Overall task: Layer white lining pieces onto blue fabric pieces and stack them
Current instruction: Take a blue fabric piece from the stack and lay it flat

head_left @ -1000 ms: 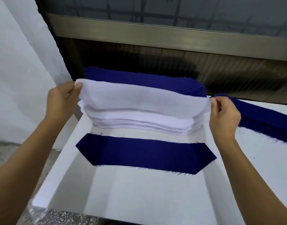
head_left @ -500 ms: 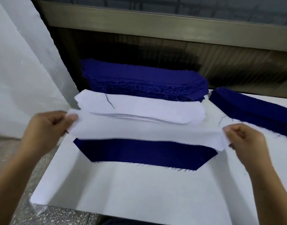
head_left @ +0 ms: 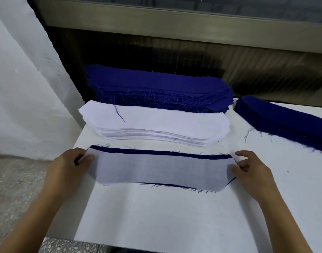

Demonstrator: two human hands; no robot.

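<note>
A thin white lining piece lies over a single blue fabric piece on the white table; a blue strip shows along the far edge and blue frayed threads along the near edge. My left hand pinches the lining's left end between thumb and fingers. At the right end my right hand holds the lining between thumb and fingers. Behind lies a stack of white lining pieces, and behind that a stack of blue pieces.
Another pile of blue fabric lies at the right. The white table ends at the left over a speckled floor. A white wall stands left, a dark window frame behind.
Both hands lifted the top white lining off its stack, carried it toward me and lowered it onto the single blue piece, which is now mostly covered.
</note>
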